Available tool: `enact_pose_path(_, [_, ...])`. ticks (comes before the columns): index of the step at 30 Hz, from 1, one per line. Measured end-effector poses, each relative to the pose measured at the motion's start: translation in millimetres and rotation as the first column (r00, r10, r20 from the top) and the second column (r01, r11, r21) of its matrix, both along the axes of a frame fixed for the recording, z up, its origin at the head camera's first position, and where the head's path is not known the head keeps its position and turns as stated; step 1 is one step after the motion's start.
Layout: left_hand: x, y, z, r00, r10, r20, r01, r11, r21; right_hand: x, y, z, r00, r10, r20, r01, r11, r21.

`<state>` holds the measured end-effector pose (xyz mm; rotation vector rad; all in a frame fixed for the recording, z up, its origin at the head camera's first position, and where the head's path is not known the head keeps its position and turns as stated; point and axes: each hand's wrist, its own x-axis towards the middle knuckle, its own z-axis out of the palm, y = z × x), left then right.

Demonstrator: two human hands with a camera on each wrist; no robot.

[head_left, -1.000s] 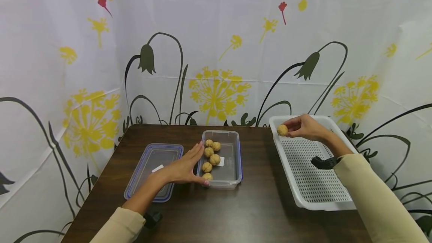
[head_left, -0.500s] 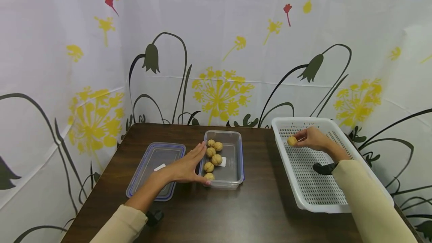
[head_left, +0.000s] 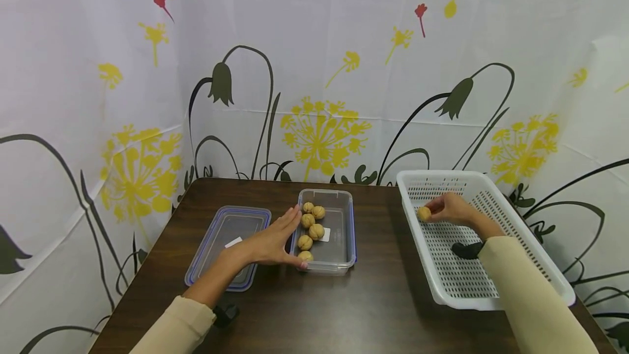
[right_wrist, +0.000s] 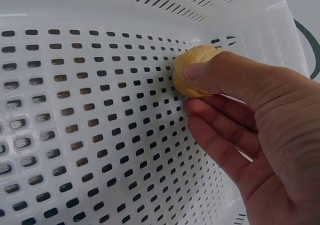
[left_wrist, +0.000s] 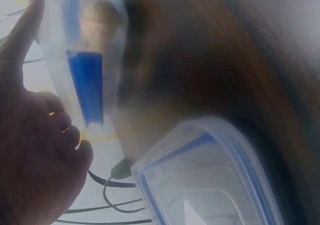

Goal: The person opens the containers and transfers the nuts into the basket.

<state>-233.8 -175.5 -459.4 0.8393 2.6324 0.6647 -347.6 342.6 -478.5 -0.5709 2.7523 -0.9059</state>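
My right hand [head_left: 453, 210] pinches a walnut [right_wrist: 194, 71] between thumb and fingers, down inside the white perforated basket [head_left: 426, 266] near its far left corner. In the right wrist view the walnut is close to the basket's holed surface; whether it touches cannot be told. My left hand [head_left: 272, 242] spans the left side of a clear plastic container [head_left: 339, 267], thumb at the near corner and straight fingers along the far part of that side. Several walnuts [head_left: 316, 231] lie along the container's left half, beside a white label [head_left: 325, 235].
A clear lid [head_left: 236, 225] with a blue seal lies on the dark wooden table [head_left: 344, 316], left of the container and partly under my left forearm. A patterned curtain [head_left: 314, 70] hangs behind the table.
My right hand has carried the walnut from above the basket's far left rim down into the basket, slightly rightward. The left hand has stayed at the container.
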Motion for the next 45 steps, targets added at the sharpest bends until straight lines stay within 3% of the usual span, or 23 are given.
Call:
enact_pose_path(9, [-0.6,1.0,-0.8,1.0,-0.005,-0.002,0.005,1.0,-0.012,3.2,1.2,1.2,1.0,0.012,-0.027,-0.012,1.0,0.003])
enact_pose_path(22, [-1.8,0.6,1.1,1.0,-0.013,-0.019,0.013,1.0,-0.024,10.3,1.9,25.9,0.993,-0.071,-0.095,0.068,0.997,-0.038])
enact_pose_path(29, [-1.7,0.0,0.1,0.999,-0.018,-0.038,0.017,0.999,-0.036,10.6,-7.6,42.5,0.986,-0.024,-0.167,0.007,0.994,-0.105])
enact_pose_path(45, [-2.0,1.1,0.9,0.998,-0.035,-0.054,0.032,0.998,-0.051,17.4,-48.2,78.8,0.979,0.065,-0.191,-0.098,0.982,-0.165])
